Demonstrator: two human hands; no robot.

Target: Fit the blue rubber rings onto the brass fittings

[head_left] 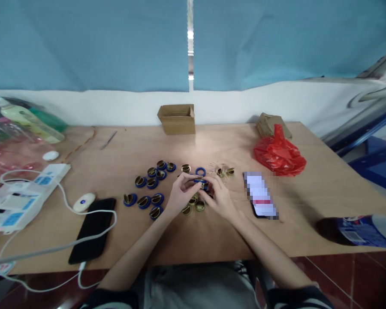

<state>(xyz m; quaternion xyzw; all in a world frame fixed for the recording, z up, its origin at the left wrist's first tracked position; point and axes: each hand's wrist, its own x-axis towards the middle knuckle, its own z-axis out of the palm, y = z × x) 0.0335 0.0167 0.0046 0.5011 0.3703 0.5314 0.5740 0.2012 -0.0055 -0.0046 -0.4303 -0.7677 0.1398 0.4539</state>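
Note:
My left hand [182, 194] and my right hand [221, 198] meet over the table, fingers closed around one small blue-rimmed brass-coloured piece [202, 184]. Fingers partly hide it. Just beyond lies a loose blue ring [200, 171]. Several brass-coloured round pieces without blue rims, such as this brass piece [200, 206], lie beneath and around my hands. To the left, several brass pieces set in blue rings [143, 202] are spread out. Thin clear or pale rings [215, 167] lie beyond my right hand beside more brass pieces [230, 171].
An open cardboard box [178, 124] stands at the back. On the right are a red plastic bag [279, 156], a lit phone [260, 195] and a dark bottle [357, 230] on its side. A black phone [93, 231], white cables and a power strip [28, 197] occupy the left.

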